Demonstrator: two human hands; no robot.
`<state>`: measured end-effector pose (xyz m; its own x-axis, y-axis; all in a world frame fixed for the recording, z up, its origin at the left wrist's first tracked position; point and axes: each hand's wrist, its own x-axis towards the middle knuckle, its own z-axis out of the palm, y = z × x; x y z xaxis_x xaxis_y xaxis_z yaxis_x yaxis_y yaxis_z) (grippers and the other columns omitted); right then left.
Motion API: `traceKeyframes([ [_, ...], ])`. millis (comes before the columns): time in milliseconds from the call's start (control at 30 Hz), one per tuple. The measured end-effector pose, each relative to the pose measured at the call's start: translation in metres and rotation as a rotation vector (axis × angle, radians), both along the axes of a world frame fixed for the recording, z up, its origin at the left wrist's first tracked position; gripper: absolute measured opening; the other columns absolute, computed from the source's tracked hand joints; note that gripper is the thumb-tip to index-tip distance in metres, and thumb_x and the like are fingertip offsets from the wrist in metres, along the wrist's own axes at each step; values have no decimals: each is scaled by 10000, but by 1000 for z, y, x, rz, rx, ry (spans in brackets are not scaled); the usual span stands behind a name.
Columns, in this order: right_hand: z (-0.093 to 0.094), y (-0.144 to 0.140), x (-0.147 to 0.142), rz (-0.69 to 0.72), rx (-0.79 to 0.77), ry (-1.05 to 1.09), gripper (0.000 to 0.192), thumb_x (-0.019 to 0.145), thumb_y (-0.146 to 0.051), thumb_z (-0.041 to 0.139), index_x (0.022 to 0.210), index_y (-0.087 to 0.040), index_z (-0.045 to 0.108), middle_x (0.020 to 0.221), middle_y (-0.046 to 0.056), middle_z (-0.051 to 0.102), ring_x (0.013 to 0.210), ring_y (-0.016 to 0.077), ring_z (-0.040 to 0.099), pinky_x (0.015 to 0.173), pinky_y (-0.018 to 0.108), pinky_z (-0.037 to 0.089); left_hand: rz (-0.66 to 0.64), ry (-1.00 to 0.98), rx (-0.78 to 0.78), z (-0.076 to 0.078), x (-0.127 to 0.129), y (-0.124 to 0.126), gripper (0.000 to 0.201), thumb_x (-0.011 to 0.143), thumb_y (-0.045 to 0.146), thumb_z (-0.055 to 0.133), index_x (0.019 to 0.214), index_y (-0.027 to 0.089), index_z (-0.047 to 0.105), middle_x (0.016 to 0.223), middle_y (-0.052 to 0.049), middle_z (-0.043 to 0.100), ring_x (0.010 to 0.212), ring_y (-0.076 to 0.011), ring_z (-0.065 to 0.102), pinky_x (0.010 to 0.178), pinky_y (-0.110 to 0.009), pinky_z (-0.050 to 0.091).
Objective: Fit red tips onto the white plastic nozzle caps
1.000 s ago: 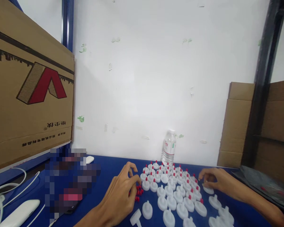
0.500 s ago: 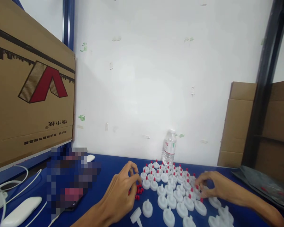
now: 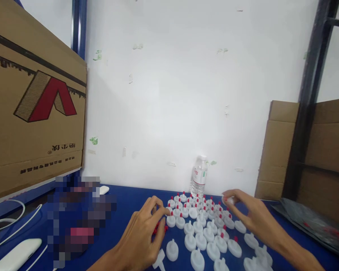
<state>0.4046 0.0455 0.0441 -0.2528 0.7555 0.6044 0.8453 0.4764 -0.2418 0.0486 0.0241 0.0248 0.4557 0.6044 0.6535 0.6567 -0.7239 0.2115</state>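
Observation:
My right hand (image 3: 247, 209) pinches a white nozzle cap (image 3: 227, 200) with a red tip between thumb and fingers, lifted at the back right of the group. My left hand (image 3: 142, 231) is low over a small pile of red tips (image 3: 159, 228), its thumb and curled forefinger apart; the hand partly hides the pile. Between the hands stand many white nozzle caps (image 3: 213, 250). Those at the back mostly wear red tips, while several in front have bare spouts. One bare cap (image 3: 172, 250) stands apart near my left hand, with a white cap lying on its side (image 3: 159, 260) beside it.
A water bottle (image 3: 199, 177) stands against the white wall behind the caps. To the left are a large cardboard box (image 3: 45, 143), white cables and a white device (image 3: 21, 254). A grey plastic bag (image 3: 310, 222) lies on the blue table at right, near folded cardboard (image 3: 279, 150).
My right hand has risen and moved left and back, lifting a red-tipped cap. My left thumb and forefinger have spread apart over the red tips. The view has shifted slightly right.

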Motion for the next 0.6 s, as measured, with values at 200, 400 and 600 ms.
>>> traceKeyframes([
  [200,-13,-32,-82,333,431,-204,189,1028,-265,491,1128,-210,642,1078,77,724,972,164,706,822,235,558,-143,78,310,-20,17,3,245,965,433,557,1136,259,531,901,-18,637,815,-208,615,531,-267,381],
  [400,-15,-51,-112,421,640,-299,231,1029,-340,521,990,-198,698,856,19,769,638,128,667,642,281,508,-167,128,410,-31,31,6,396,1080,475,265,832,237,460,686,18,597,674,-175,563,449,-296,243],
  [600,-16,-44,-99,398,624,-331,135,993,-324,591,1036,-254,698,861,17,783,661,155,680,706,335,547,-168,136,339,-27,34,-6,425,1100,309,179,753,234,414,608,20,534,552,-156,493,430,-317,225],
])
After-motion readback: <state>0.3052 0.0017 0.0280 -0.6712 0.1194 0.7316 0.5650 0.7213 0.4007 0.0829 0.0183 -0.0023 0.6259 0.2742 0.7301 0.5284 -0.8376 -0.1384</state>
